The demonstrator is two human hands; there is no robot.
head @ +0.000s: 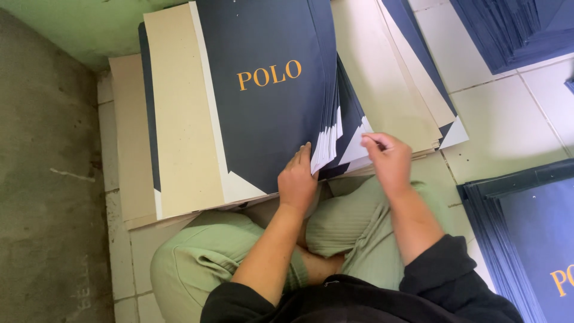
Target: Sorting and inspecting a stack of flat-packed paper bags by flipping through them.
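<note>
Tiled floor (508,119), sheet stack (269,101) touching left hand (297,182)

White tile floor (514,119) w/ green wall (72,24).

Stack of printed sheets (263,101) on the floor before my knees; my left hand (297,182) at its near edge, my right hand (388,158) just right. Second stack (538,233) at right; third stack (514,30) behind it.
</note>
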